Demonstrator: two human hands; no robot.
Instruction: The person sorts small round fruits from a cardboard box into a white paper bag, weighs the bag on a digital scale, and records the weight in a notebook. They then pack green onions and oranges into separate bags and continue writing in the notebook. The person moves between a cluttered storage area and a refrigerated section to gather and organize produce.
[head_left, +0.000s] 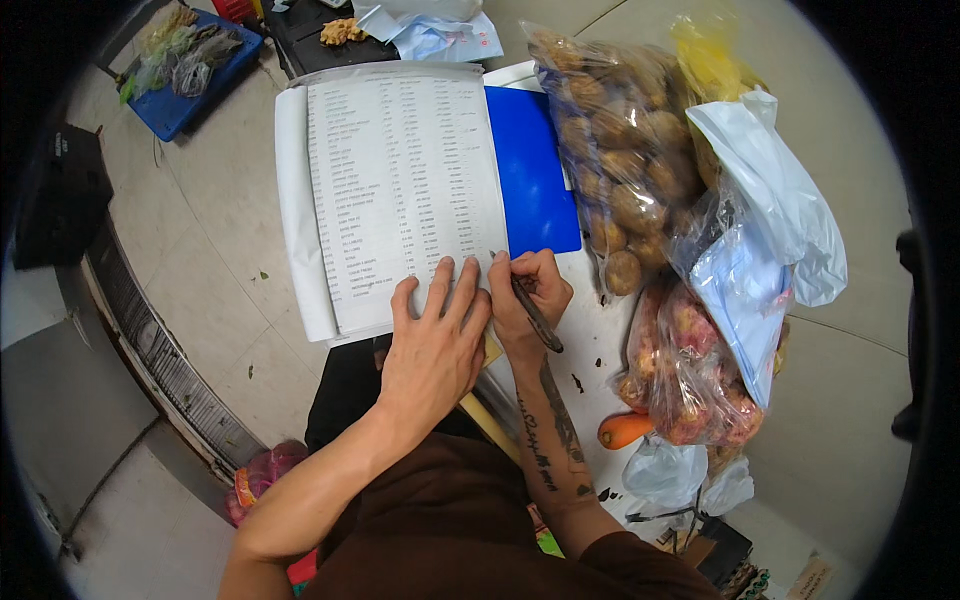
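My right hand (531, 296) grips a dark pen (537, 315), its tip at the lower right edge of a printed list on white paper (397, 172). My left hand (441, 337) lies flat on the bottom of that sheet, fingers spread and holding nothing. The sheet bears printed rows and columns with some handwritten marks at the right. Its left side is folded into a white roll (296, 217). Under the paper's right side shows a blue folder or board (534, 172).
To the right lie a clear bag of brown potatoes (626, 165), a bag of reddish-purple root vegetables (686, 360), pale blue plastic bags (750, 285) and a carrot (624, 430). A blue tray with bagged greens (161, 101) sits far left, near a floor drain grate (184, 360).
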